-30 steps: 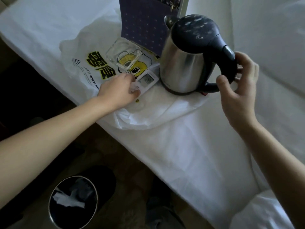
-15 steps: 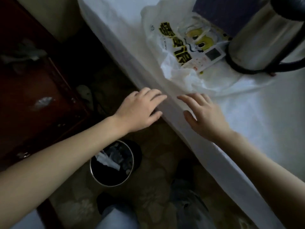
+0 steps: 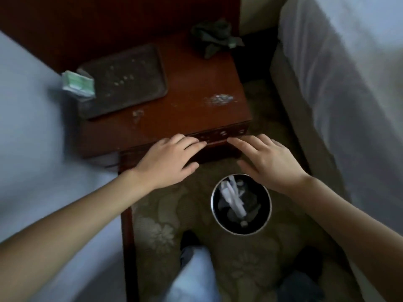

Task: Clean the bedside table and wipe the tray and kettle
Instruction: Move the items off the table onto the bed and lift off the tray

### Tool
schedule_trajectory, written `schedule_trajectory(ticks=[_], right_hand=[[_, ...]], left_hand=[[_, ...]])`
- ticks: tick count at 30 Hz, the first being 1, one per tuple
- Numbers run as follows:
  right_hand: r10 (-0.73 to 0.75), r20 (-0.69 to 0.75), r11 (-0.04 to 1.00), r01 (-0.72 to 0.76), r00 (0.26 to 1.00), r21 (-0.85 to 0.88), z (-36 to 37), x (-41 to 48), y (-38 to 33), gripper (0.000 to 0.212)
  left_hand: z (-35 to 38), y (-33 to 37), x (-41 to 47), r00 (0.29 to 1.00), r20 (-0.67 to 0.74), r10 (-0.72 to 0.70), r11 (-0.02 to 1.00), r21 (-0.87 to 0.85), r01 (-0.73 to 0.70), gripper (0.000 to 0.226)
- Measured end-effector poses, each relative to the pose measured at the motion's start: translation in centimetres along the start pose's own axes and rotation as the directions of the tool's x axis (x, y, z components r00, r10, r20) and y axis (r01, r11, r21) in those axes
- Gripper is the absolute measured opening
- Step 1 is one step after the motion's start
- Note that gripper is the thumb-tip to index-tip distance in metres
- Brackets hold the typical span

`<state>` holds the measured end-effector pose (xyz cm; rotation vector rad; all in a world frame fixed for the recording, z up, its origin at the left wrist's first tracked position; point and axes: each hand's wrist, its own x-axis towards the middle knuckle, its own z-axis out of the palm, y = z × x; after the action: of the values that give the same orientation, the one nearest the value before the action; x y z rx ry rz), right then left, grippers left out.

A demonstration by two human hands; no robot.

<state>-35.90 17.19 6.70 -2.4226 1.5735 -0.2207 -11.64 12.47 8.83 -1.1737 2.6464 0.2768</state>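
A dark red wooden bedside table (image 3: 192, 101) stands between two beds, with dusty white spots on its top. On its left part lies a dark rectangular tray (image 3: 128, 81) speckled with crumbs. A crumpled dark green cloth (image 3: 214, 38) sits at the table's back right corner. My left hand (image 3: 172, 160) and my right hand (image 3: 268, 162) hover side by side in front of the table's front edge, fingers relaxed and holding nothing. The kettle is out of view.
A small green and white packet (image 3: 77, 85) lies at the tray's left end. A round bin (image 3: 241, 203) with crumpled paper stands on the patterned carpet below my right hand. White-sheeted beds (image 3: 349, 83) flank the table on both sides.
My view has swung from the bed with the kettle to the bedside table. Both hands let go of the things on the bed and moved in front of the table.
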Motion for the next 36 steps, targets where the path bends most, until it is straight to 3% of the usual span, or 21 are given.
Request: schedule_trajectory(ticks=[6,14,20,25,30,32,36], right_hand=[[-0.101,-0.058,0.995,0.099,0.993,-0.025,2.0,11.9,-7.7,0.050],[-0.017,0.004,1.000,0.017,1.000,-0.021,5.4,25.5,-12.7,0.057],[0.068,-0.014,0.995,-0.069,0.998,-0.074,8.2,33.0,-11.5,0.055],[0.146,0.003,0.980,-0.145,0.989,-0.139,10.0,38.4,-8.0,0.051],[0.337,-0.075,0.941,-0.337,0.939,0.007,11.7,40.4,-5.5,0.057],[0.421,-0.077,0.902,-0.408,0.904,0.138,12.0,40.6,-5.3,0.063],[0.611,-0.048,0.724,-0.533,0.790,0.437,10.9,41.0,-4.8,0.061]], left_hand=[[0.3,-13.1,-6.4,0.985,-0.060,-0.162,0.987,-0.009,0.162,0.055],[3.1,-26.8,-8.6,0.870,-0.093,-0.485,0.874,-0.086,0.478,0.059],[3.6,-33.3,-5.3,0.781,-0.194,-0.594,0.805,-0.136,0.578,0.064],[2.9,-38.7,-0.5,0.803,-0.191,-0.564,0.825,-0.171,0.539,0.092],[3.2,-42.3,2.2,0.865,0.024,-0.502,0.848,-0.186,0.497,0.113],[3.6,-42.9,2.4,0.868,0.032,-0.495,0.841,-0.232,0.488,0.111],[3.9,-42.9,2.5,0.869,-0.017,-0.495,0.820,-0.340,0.461,0.106]])
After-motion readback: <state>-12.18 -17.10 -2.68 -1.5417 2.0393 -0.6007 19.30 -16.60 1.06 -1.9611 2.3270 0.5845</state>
